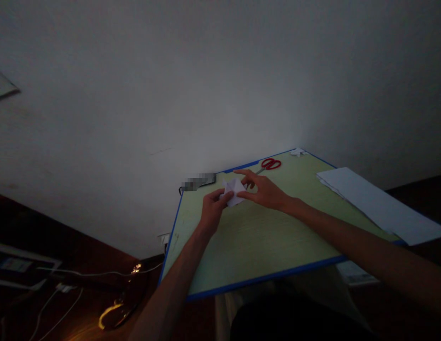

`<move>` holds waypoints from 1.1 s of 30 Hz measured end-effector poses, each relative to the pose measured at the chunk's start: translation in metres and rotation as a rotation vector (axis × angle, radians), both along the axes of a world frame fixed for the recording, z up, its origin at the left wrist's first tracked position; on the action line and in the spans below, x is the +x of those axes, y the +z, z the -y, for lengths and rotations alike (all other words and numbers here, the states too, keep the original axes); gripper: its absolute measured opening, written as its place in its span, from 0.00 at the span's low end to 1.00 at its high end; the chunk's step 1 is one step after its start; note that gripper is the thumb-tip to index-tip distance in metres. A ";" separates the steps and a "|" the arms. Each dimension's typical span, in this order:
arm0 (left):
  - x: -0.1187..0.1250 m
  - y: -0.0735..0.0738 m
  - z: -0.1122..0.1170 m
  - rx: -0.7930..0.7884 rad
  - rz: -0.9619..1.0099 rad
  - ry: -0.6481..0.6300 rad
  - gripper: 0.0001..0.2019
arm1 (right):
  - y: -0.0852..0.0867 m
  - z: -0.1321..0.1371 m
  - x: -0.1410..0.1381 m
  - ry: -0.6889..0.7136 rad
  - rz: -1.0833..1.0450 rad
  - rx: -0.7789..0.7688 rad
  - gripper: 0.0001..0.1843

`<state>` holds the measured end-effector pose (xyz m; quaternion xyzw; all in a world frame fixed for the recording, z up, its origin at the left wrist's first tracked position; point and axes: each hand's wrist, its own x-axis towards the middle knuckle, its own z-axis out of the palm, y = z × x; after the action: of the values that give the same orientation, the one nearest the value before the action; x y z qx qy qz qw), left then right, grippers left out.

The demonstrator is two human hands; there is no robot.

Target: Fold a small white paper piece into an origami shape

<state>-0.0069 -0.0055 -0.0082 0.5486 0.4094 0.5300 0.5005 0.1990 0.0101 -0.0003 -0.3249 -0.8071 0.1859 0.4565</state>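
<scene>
A small folded piece of white paper [236, 188] is held up over the desk, between both hands. My left hand [212, 207] grips its left side, with the thumb pressed on the front face. On the right side, my right hand [265, 189] has its thumb against the paper's edge and a finger behind it, while the index finger is raised. Red-handled scissors [271, 164] lie just beyond the right hand, their blades partly hidden by it. Creases and flaps show on the paper, but its exact form is too small to make out.
The pale green desk [248, 246] has a blue edge and stands against a grey wall [206, 85]. White paper sheets [376, 203] overhang its right side. A small folded paper [298, 152] lies at the far corner, a dark flat object [208, 179] at the far left. Cables [99, 273] run below left.
</scene>
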 end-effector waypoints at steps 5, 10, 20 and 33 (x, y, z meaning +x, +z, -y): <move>0.000 0.000 -0.003 -0.013 0.107 0.086 0.17 | 0.002 0.006 0.004 -0.043 0.293 0.475 0.18; 0.002 0.000 -0.002 -0.023 0.133 0.087 0.16 | -0.002 0.003 0.002 -0.032 0.413 0.580 0.12; 0.008 0.002 0.001 -0.076 0.257 0.010 0.17 | -0.002 0.004 -0.004 -0.078 0.410 0.684 0.09; 0.005 0.003 0.005 -0.055 0.243 -0.101 0.14 | -0.008 -0.003 -0.003 -0.051 0.414 0.612 0.11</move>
<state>-0.0020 -0.0110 -0.0049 0.4864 0.3320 0.5550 0.5875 0.1962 0.0134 -0.0081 -0.2243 -0.8922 -0.1449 0.3643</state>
